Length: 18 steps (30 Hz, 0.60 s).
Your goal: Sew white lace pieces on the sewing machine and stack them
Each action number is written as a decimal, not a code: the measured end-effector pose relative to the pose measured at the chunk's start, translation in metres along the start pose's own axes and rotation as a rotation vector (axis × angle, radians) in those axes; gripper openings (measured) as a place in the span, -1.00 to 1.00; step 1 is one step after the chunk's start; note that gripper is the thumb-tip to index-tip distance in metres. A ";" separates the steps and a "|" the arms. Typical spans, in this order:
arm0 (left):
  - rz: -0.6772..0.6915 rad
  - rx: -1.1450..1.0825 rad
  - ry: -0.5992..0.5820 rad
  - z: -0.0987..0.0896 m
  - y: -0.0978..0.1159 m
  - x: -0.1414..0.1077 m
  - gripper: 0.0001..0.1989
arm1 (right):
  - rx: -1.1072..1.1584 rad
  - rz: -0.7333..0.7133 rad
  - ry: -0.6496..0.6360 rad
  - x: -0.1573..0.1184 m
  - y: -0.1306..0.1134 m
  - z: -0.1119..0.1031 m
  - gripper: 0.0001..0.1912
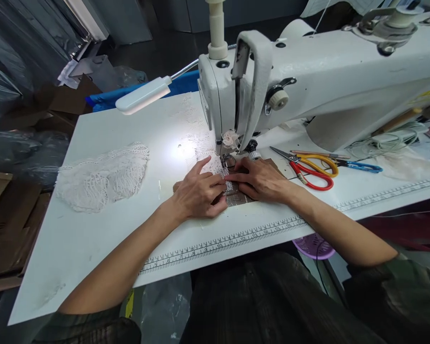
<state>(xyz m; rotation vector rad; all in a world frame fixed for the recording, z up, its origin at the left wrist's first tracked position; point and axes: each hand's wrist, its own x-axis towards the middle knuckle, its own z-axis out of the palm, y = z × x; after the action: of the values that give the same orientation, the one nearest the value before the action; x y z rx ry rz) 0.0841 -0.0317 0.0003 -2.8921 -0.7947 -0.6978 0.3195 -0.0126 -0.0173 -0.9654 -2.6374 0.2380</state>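
Observation:
A narrow piece of white lace (217,166) lies under the presser foot (228,161) of a white sewing machine (232,95). Beneath the lace and my fingers shows a flat brown piece (242,199), partly hidden. My left hand (202,192) rests left of the foot, thumb and forefinger drawn together at the lace, little finger stretched away. From the right, my right hand (260,179) presses in close to the foot, its forefinger reaching across the lace and its thumb tucked below. The two hands' fingertips nearly meet just in front of the foot.
Gathered white lace (103,177) lies on the table's left side. Red-handled scissors (313,177), yellow-handled scissors (320,162) and a blue-handled tool (361,166) lie at right. A lamp (143,95) hangs over the table. A printed ruler (222,244) follows the front edge.

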 end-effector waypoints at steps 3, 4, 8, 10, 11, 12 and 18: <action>-0.056 -0.027 -0.021 0.000 0.000 -0.002 -0.83 | -0.008 0.030 -0.029 0.002 -0.001 0.001 -0.62; -0.075 -0.029 -0.036 0.000 0.001 -0.003 -0.82 | -0.011 0.035 -0.033 0.003 -0.001 0.002 -0.62; -0.093 0.007 -0.070 0.000 0.000 -0.005 -0.80 | -0.019 0.052 -0.043 0.005 -0.002 0.003 -0.61; -0.082 0.030 -0.076 0.001 -0.001 -0.005 -0.78 | -0.041 0.067 -0.053 0.007 -0.003 0.002 -0.59; -0.079 0.039 -0.080 0.002 -0.002 -0.005 -0.77 | -0.055 0.075 -0.058 0.008 -0.003 0.002 -0.59; -0.081 0.042 -0.083 0.003 -0.002 -0.005 -0.76 | -0.070 0.083 -0.061 0.009 -0.004 0.001 -0.58; -0.069 0.077 -0.052 0.007 -0.005 -0.008 -0.71 | -0.064 0.068 -0.032 0.007 0.001 0.002 -0.56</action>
<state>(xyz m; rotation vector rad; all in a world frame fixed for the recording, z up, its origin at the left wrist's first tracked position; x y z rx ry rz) 0.0786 -0.0293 -0.0099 -2.8371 -0.9098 -0.5865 0.3141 -0.0071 -0.0181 -1.0820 -2.6584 0.1865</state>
